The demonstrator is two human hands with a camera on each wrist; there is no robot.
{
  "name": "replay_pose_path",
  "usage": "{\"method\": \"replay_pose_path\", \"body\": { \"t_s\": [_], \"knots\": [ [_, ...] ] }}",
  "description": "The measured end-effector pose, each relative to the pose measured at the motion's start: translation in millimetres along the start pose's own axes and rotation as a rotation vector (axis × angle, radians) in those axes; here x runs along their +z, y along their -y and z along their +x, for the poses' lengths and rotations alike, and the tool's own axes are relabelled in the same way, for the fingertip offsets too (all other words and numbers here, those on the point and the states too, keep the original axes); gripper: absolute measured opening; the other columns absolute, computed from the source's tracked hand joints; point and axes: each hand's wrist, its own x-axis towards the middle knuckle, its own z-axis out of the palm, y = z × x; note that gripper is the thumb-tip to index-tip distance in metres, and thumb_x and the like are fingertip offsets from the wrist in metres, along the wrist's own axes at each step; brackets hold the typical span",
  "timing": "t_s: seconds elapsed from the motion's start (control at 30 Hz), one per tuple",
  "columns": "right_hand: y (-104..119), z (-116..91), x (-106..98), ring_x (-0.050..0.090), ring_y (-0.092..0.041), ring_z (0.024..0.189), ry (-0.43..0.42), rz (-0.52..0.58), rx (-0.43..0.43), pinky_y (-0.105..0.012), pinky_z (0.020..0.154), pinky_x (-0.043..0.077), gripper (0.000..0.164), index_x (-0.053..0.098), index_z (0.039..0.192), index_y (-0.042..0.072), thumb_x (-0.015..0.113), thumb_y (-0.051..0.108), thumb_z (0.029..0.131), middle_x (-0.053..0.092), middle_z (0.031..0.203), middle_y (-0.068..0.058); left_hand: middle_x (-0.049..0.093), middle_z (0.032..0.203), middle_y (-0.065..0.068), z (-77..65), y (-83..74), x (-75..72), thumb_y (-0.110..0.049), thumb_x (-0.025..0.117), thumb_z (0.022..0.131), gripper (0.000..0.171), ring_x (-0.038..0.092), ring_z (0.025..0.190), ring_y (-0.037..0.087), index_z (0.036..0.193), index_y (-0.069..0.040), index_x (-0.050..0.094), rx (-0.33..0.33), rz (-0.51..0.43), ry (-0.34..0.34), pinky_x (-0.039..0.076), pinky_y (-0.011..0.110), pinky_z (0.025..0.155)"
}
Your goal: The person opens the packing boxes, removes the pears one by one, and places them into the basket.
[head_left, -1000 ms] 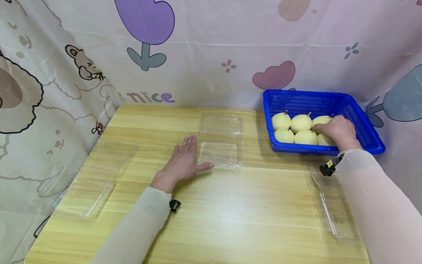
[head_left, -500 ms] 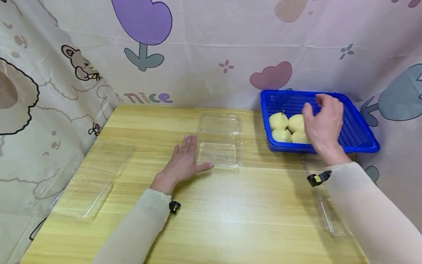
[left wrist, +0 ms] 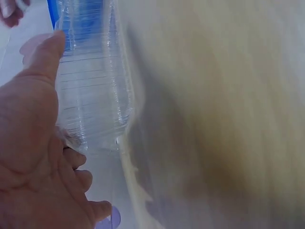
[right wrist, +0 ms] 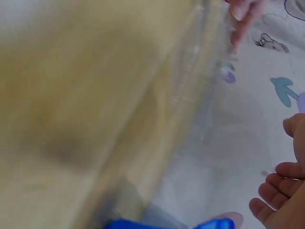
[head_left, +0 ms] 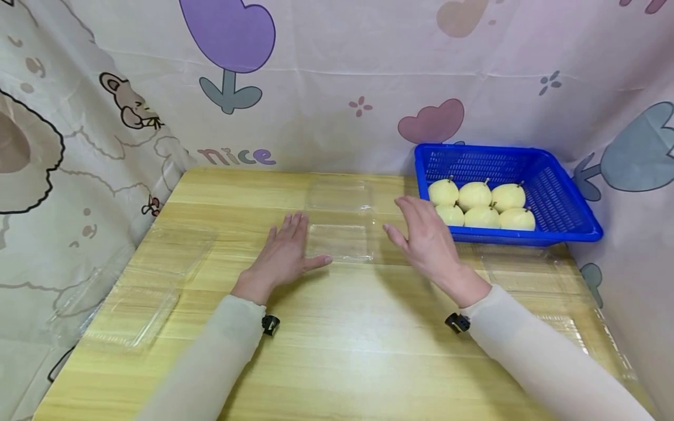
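A clear plastic clamshell container (head_left: 339,242) lies opened out in the middle of the table, its lid half towards the back. My left hand (head_left: 279,254) is at its left side, fingers stretched forward and thumb along the front edge. In the left wrist view the thumb reaches along the clear container (left wrist: 90,81). My right hand (head_left: 429,245) hovers between this container and the blue basket (head_left: 584,225), fingers spread apart and holding nothing. Several pale yellow pears (head_left: 475,196) sit in two rows in the basket; my right hand (right wrist: 286,186) is bare in its wrist view.
More clear clamshell containers (head_left: 131,304) lie opened at the table's left edge. Another clear container (head_left: 563,324) lies at the right, partly under the right sleeve. A printed curtain (head_left: 326,82) hangs behind the wooden table (head_left: 337,351).
My right hand has let go of a pear, lifted out of the basket and moved left towards the middle container. My left hand and that container have shifted slightly left.
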Motion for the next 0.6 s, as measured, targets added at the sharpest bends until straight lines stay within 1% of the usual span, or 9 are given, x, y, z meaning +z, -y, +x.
{"method": "replay_pose_path", "body": {
  "t_s": [0.13, 0.23, 0.3, 0.4, 0.5, 0.6],
  "knots": [
    [8, -8, 15, 0.055, -0.045, 0.136, 0.125, 0.030, 0.103, -0.057, 0.118, 0.045, 0.063, 0.054, 0.144, -0.008, 0.074, 0.033, 0.100, 0.059, 0.145, -0.028, 0.000, 0.177, 0.020, -3.6, 18.1, -11.0, -0.072, 0.057, 0.098, 0.113, -0.005, 0.164, 0.038, 0.169, -0.001, 0.005, -0.015, -0.008, 0.023, 0.001, 0.068, 0.130],
    [14, -10, 23, 0.053, -0.043, 0.140, 0.187, 0.059, 0.158, -0.056, 0.121, 0.042, 0.064, 0.052, 0.147, -0.006, 0.071, 0.036, 0.102, 0.056, 0.149, -0.026, -0.003, 0.177, 0.019, -7.9, 31.9, -21.0, -0.071, 0.055, 0.099, 0.111, -0.009, 0.164, 0.039, 0.168, -0.001, 0.003, -0.040, 0.000, 0.046, -0.002, 0.068, 0.129],
    [18, -11, 26, 0.052, -0.042, 0.140, 0.206, 0.074, 0.180, -0.055, 0.121, 0.043, 0.064, 0.052, 0.147, -0.006, 0.070, 0.037, 0.103, 0.055, 0.150, -0.025, -0.005, 0.177, 0.019, -10.9, 41.8, -29.4, -0.071, 0.054, 0.100, 0.110, -0.009, 0.163, 0.040, 0.168, -0.001, 0.002, -0.062, 0.017, 0.063, -0.004, 0.069, 0.129],
    [21, -12, 29, 0.052, -0.042, 0.141, 0.214, 0.088, 0.199, -0.056, 0.120, 0.043, 0.065, 0.052, 0.148, -0.005, 0.069, 0.039, 0.103, 0.054, 0.151, -0.025, -0.006, 0.176, 0.021, -14.3, 60.1, -43.1, -0.070, 0.052, 0.101, 0.110, -0.011, 0.162, 0.043, 0.168, 0.000, 0.000, -0.096, 0.038, 0.092, -0.006, 0.072, 0.127],
    [21, -14, 31, 0.051, -0.042, 0.141, 0.217, 0.090, 0.213, -0.057, 0.120, 0.042, 0.065, 0.052, 0.148, -0.005, 0.068, 0.040, 0.103, 0.054, 0.152, -0.025, -0.005, 0.175, 0.025, -17.8, 77.8, -56.9, -0.068, 0.053, 0.102, 0.109, -0.013, 0.161, 0.047, 0.167, 0.003, 0.001, -0.127, 0.044, 0.115, -0.008, 0.075, 0.124],
    [19, -18, 32, 0.051, -0.043, 0.141, 0.220, 0.086, 0.223, -0.057, 0.121, 0.042, 0.065, 0.052, 0.148, -0.006, 0.068, 0.039, 0.103, 0.054, 0.151, -0.026, -0.003, 0.174, 0.029, -19.4, 92.3, -67.4, -0.067, 0.053, 0.103, 0.108, -0.012, 0.159, 0.050, 0.166, 0.005, 0.003, -0.148, 0.049, 0.134, -0.008, 0.078, 0.122]
  ]
}}
